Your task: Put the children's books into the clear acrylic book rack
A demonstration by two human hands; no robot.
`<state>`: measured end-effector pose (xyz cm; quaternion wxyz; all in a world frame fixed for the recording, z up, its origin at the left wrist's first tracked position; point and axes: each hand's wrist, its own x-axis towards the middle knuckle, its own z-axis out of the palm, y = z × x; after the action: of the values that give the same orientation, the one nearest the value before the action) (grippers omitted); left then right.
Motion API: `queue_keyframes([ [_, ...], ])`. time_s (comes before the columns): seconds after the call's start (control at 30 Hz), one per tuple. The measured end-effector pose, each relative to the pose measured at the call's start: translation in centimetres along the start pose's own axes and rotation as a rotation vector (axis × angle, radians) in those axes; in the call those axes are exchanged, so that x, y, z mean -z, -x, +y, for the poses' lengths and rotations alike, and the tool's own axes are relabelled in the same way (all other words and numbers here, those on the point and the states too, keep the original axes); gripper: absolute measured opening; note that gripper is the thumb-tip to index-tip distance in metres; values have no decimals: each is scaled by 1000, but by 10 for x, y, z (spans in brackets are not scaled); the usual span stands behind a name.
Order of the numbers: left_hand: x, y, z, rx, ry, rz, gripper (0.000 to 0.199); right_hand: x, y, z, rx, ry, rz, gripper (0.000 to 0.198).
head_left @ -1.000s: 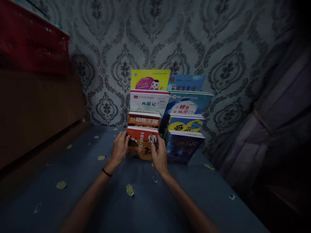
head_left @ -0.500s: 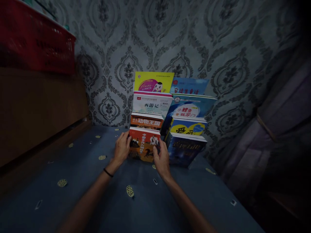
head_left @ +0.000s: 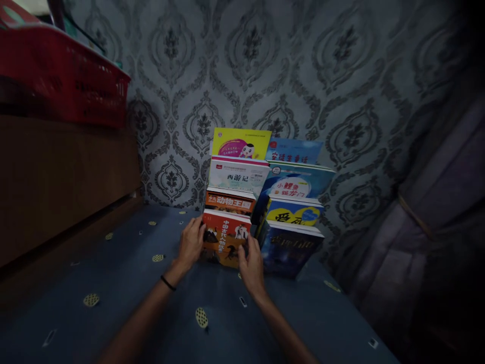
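Two columns of books stand upright, one row behind another, on a blue patterned cloth. At the front left is a red-orange book (head_left: pixel 226 242), gripped at its left edge by my left hand (head_left: pixel 191 242) and at its right edge by my right hand (head_left: pixel 252 265). Directly behind it rise an orange book (head_left: pixel 231 201), a white book (head_left: pixel 238 174) and a yellow book (head_left: pixel 242 141). In the right column, a dark blue book (head_left: pixel 290 247) is in front of a yellow-and-blue book (head_left: pixel 293 212), a teal book (head_left: pixel 303 179) and a light blue book (head_left: pixel 295 149).
A red plastic basket (head_left: pixel 76 76) sits on a brown wooden cabinet (head_left: pixel 68 182) at the left. Patterned wallpaper (head_left: pixel 250 45) covers the wall behind the books. A tied curtain (head_left: pixel 409 217) hangs at the right. The blue cloth (head_left: pixel 151 288) reaches toward me.
The whole view has shifted, so the books and hands appear slightly lower and more of the basket shows. Both hands stay on the sides of the red-orange book.
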<state>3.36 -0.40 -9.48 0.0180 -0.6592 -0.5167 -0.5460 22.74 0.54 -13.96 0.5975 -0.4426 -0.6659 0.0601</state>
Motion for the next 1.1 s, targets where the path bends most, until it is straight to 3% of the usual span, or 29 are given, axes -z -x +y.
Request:
queue_keyframes([
  [0.23,-4,0,-3,1,1,29,29,6,9,-12,-51,7,39,45],
  [0.33,-5,0,-5,7,18,31,30,10,18,-25,-56,9,82,31],
  [0.43,-4,0,-7,3,52,12,31,7,22,-33,11,-9,-48,19],
  [0.57,-4,0,-9,-13,72,-2,33,-6,18,-29,152,44,-256,24],
  [0.67,-5,-1,-11,-32,76,16,34,-12,17,-24,154,108,-257,31],
  [0.87,-3,-1,-10,-23,46,-13,36,-15,20,-27,94,68,-225,24],
  [1.1,-1,2,6,-52,-69,39,47,-14,15,-33,71,71,-248,23],
])
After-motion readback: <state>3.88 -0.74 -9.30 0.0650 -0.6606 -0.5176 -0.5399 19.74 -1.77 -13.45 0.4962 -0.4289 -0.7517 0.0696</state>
